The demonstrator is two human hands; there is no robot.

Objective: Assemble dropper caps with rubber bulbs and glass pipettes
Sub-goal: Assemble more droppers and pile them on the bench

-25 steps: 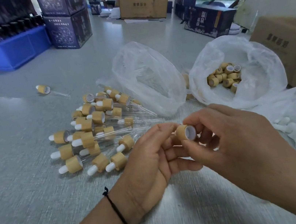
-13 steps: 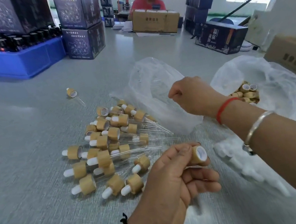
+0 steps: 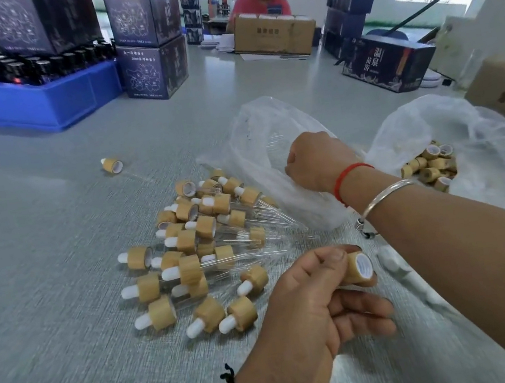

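Left hand (image 3: 308,311) pinches cap (image 3: 358,267); right hand (image 3: 315,162) — fingers hidden — inside bag (image 3: 256,135).

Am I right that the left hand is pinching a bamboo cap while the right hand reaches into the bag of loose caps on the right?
Not quite. The head view shows the right hand reaching into the nearer clear bag, the one beside the finished droppers, not the bag of loose caps. The rest holds: the left hand pinches a bamboo cap.

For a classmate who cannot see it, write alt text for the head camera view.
A person's left hand pinches a bamboo dropper cap while the right hand reaches into a clear plastic bag. Finished droppers lie heaped on the grey table.
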